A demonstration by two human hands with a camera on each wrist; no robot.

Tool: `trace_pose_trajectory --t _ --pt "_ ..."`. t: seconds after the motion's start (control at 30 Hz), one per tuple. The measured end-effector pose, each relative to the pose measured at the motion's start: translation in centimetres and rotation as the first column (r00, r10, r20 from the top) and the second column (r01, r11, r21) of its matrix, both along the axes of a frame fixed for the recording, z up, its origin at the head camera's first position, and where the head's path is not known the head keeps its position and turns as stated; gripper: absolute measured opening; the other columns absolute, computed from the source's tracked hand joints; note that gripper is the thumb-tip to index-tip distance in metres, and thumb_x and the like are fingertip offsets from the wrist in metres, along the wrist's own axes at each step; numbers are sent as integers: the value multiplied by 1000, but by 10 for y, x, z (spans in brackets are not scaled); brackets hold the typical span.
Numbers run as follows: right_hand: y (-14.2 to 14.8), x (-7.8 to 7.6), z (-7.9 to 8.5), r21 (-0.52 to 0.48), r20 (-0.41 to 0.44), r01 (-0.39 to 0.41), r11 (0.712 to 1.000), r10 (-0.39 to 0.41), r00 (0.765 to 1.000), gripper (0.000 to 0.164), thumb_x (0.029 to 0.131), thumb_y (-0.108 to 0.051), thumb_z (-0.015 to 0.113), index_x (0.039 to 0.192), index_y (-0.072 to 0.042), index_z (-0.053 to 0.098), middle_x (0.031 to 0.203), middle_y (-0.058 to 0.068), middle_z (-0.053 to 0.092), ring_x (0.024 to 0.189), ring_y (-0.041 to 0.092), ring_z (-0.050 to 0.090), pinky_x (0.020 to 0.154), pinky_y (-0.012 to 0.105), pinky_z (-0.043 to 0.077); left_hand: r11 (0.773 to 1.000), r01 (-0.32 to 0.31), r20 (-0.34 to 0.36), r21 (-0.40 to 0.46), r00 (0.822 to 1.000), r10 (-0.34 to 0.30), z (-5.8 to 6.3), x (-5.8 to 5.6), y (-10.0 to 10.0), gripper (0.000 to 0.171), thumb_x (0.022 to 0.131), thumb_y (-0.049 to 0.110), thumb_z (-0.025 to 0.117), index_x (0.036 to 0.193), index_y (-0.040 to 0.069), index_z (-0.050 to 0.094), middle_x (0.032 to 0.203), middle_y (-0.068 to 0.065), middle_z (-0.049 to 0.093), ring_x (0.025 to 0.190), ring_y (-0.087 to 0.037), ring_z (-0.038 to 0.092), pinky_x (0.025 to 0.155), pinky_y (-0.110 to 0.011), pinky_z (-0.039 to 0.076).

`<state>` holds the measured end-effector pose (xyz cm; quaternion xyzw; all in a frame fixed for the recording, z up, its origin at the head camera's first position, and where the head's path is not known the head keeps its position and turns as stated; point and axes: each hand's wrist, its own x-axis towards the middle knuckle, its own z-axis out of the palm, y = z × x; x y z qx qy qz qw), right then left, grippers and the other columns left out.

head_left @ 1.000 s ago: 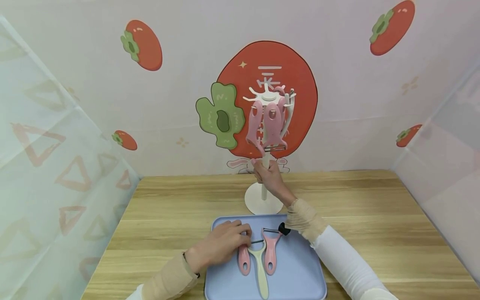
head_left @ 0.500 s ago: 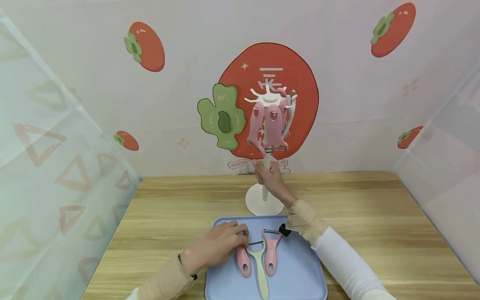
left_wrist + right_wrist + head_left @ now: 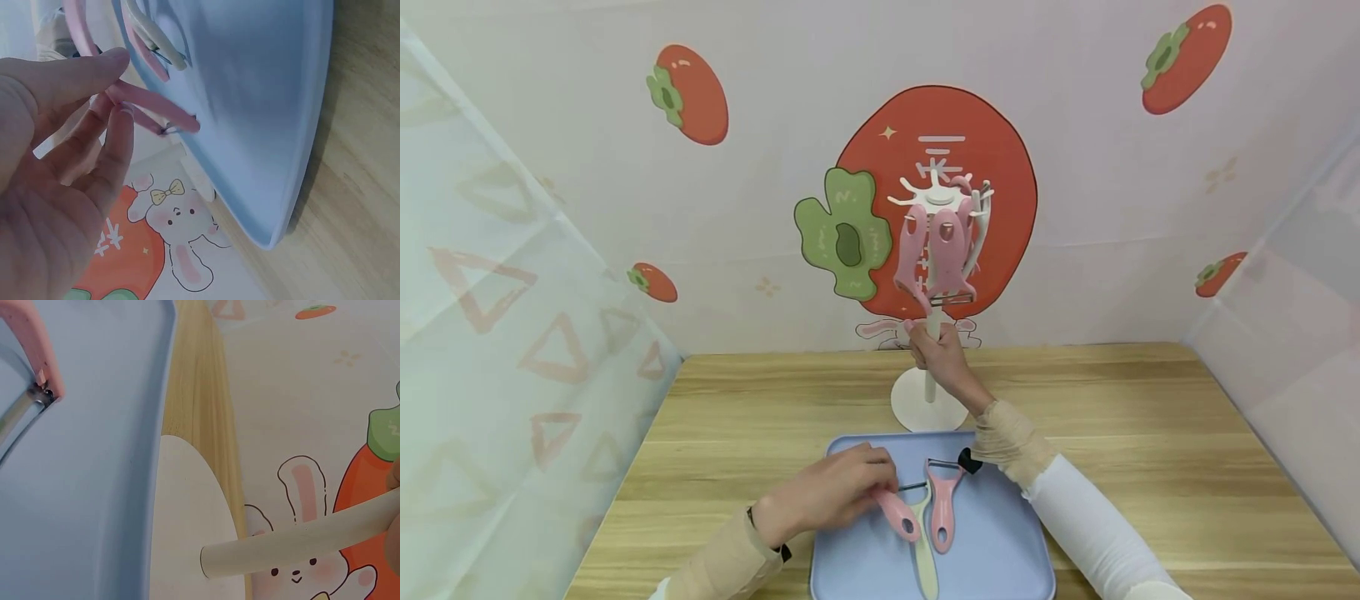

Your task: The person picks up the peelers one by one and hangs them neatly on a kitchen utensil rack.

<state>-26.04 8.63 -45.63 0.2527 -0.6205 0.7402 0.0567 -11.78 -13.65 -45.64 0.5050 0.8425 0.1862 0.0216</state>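
My left hand [image 3: 842, 487] pinches a pink peeler [image 3: 898, 514] between thumb and fingers over the left part of the blue tray [image 3: 992, 558]. In the left wrist view the pink peeler [image 3: 153, 103] is held at its neck, its forked head pointing away from the hand. A cream peeler [image 3: 925, 562] lies partly beneath it, and a second pink peeler [image 3: 942, 512] lies to the right. My right hand [image 3: 942, 358] grips the pole of a white rack [image 3: 938, 197]. Several pink peelers [image 3: 948, 250] and a white one hang from its hooks.
The rack's round white base [image 3: 917, 408] stands just behind the tray on the wooden table [image 3: 737, 433]. A small black object [image 3: 970, 461] shows at the tray's upper right, beside the right sleeve. A printed backdrop [image 3: 760, 167] rises behind the table.
My left hand has lifted the left pink peeler and tilted it, so its handle end now swings right across the cream peeler. The right hand stays on the pole.
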Motion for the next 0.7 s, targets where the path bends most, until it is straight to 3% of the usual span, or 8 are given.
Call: trace_pose_trajectory --t 0.2,0.47,0.7 --pt "0 -1 -1 9 3 6 1000 -6 1000 56 107 -24 53 58 -1 39 48 -5 34 41 10 30 41 23 23 999 0 124 47 992 -6 3 -2 1 11 94 9 71 103 16 72 100 9 68 92 -3 61 84 -16 50" --pt "1 -1 -1 24 -6 4 1000 -4 1000 53 108 -21 51 60 -1 39 49 -6 34 41 10 30 41 23 23 993 -35 175 112 984 15 7 -1 0 12 94 10 72 103 19 70 101 11 65 87 -4 60 75 -18 53" --pt "1 -1 -2 32 -12 10 999 -9 1000 51 108 -17 49 60 -4 40 49 -7 34 41 10 29 41 24 22 974 -94 285 208 958 32 13 -4 -5 21 91 6 75 108 16 68 102 9 66 90 -2 64 79 -18 56"
